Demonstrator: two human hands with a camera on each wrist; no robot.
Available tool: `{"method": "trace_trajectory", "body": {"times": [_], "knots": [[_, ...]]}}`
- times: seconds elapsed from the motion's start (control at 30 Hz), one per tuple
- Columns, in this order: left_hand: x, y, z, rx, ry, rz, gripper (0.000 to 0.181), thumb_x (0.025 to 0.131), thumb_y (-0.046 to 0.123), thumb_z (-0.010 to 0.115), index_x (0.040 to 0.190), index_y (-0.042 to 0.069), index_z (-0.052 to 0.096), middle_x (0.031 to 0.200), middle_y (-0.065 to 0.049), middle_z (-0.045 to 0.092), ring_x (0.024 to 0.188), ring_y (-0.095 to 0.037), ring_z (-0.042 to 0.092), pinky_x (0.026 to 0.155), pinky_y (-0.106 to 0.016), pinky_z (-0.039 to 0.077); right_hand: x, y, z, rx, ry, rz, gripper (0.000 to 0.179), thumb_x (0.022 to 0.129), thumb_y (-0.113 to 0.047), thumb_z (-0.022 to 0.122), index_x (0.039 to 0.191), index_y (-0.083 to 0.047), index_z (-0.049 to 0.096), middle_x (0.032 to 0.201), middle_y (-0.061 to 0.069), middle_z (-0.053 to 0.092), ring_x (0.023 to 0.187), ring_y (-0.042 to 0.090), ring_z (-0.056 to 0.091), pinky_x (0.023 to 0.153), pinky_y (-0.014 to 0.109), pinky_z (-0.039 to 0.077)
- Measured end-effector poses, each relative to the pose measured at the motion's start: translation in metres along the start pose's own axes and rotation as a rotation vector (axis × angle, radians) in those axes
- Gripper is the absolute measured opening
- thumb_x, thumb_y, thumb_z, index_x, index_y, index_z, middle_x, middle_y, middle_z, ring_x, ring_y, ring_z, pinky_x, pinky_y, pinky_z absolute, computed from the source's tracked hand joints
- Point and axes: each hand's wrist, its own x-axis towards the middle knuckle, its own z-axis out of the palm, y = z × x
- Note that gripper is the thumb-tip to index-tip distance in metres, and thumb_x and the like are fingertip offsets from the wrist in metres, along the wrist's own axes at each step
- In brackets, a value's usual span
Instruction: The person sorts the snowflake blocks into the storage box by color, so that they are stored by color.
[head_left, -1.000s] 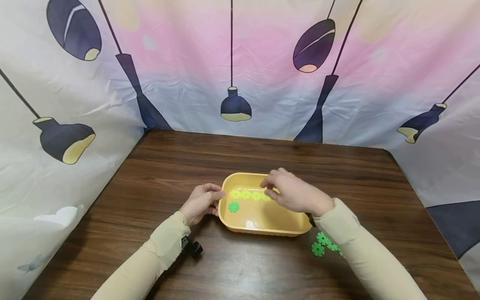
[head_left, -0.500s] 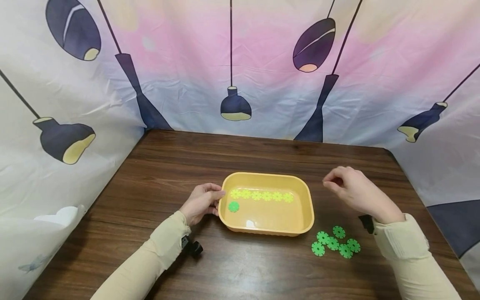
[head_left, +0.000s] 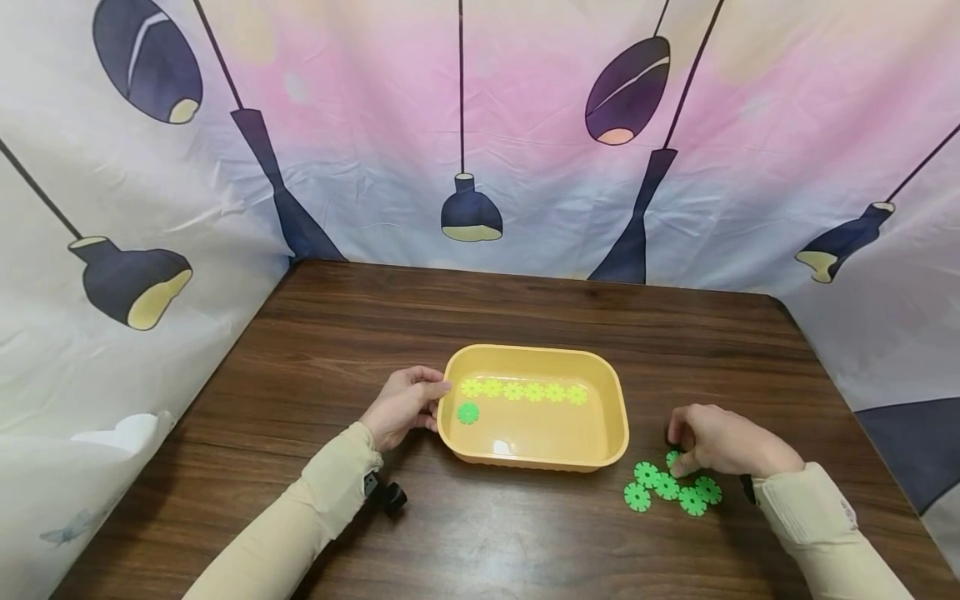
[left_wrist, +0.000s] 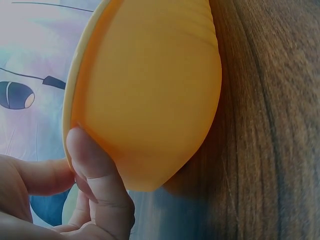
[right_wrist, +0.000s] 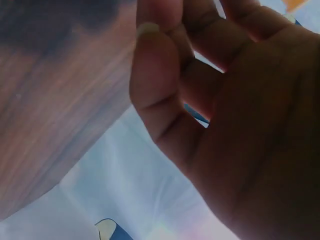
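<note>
My left hand (head_left: 401, 408) grips the left rim of a yellow plastic basin (head_left: 536, 462). In the left wrist view, a finger and thumb of the left hand (left_wrist: 95, 190) pinch the wall of the basin (left_wrist: 150, 90). Inside, a row of yellow snowflake discs (head_left: 533, 392) lies along the far side, with one green snowflake disc (head_left: 468, 413) below its left end. My right hand (head_left: 731, 442) hovers at several loose green snowflake discs (head_left: 666, 486), thumb and forefinger apart around the farthest one, which is partly covered. The right wrist view shows the bent fingers of the right hand (right_wrist: 240, 110), no disc visible.
Everything stands on a dark wooden table (head_left: 480, 542). A black wrist camera (head_left: 392, 497) juts from the left wrist near the tabletop. Printed cloth (head_left: 375, 208) hangs behind the table and along its sides.
My right hand has left the basin, swung right, and come down over the loose green discs. The whole yellow row is now uncovered. My left hand keeps its grip on the basin.
</note>
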Motion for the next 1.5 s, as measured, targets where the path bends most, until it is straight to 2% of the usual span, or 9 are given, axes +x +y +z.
{"method": "trace_trajectory", "body": {"times": [0.13,0.3,0.7,0.97,1.2,1.5], "knots": [[0.0,-0.001,0.0,-0.002,-0.002,-0.005,0.027,0.093,0.009,0.061,0.114,-0.004,0.051,0.078,-0.008,0.054,0.058,-0.015,0.052,0.047,-0.026,0.05,0.0,0.002,0.004,-0.029,-0.002,0.016,0.04,0.066,-0.025,0.09,0.089,-0.012,0.059,0.075,0.002,0.053,0.065,0.018,0.049,0.058,0.034,0.042],[0.0,-0.001,0.001,-0.001,-0.001,-0.005,0.027,0.093,0.009,0.061,0.114,-0.004,0.051,0.078,-0.008,0.055,0.058,-0.015,0.052,0.047,-0.026,0.05,-0.001,0.002,0.007,-0.046,0.015,0.021,0.035,0.067,-0.021,0.089,0.085,-0.012,0.061,0.073,0.0,0.054,0.064,0.016,0.051,0.056,0.033,0.044],[0.0,0.0,-0.001,0.001,-0.005,-0.003,0.027,0.093,0.009,0.061,0.115,-0.004,0.05,0.079,-0.007,0.054,0.059,-0.015,0.051,0.047,-0.025,0.049,0.002,0.003,0.008,0.017,0.044,0.014,0.033,0.066,-0.016,0.089,0.077,-0.01,0.059,0.067,0.001,0.053,0.058,0.014,0.048,0.052,0.03,0.042],[0.0,0.0,0.0,0.002,-0.005,-0.001,0.027,0.093,0.01,0.061,0.114,-0.004,0.05,0.078,-0.007,0.054,0.059,-0.015,0.052,0.048,-0.026,0.05,0.003,0.007,0.008,0.035,0.067,-0.005,0.034,0.066,-0.019,0.09,0.072,-0.012,0.056,0.068,0.0,0.052,0.058,0.014,0.045,0.051,0.029,0.04],[-0.001,0.0,0.0,0.001,-0.005,-0.004,0.027,0.093,0.01,0.062,0.114,-0.004,0.051,0.076,-0.007,0.054,0.058,-0.015,0.051,0.047,-0.026,0.05,0.004,0.008,0.001,0.065,0.082,-0.033,0.029,0.072,-0.017,0.086,0.074,-0.011,0.057,0.068,-0.001,0.053,0.059,0.014,0.046,0.053,0.029,0.041],[-0.001,0.001,0.0,0.004,-0.005,0.0,0.027,0.093,0.009,0.061,0.114,-0.004,0.05,0.076,-0.007,0.055,0.058,-0.015,0.052,0.047,-0.025,0.049,0.007,0.006,-0.014,0.122,0.117,-0.099,0.016,0.083,-0.018,0.078,0.08,-0.011,0.063,0.074,-0.002,0.06,0.068,0.016,0.053,0.057,0.029,0.047]]}}
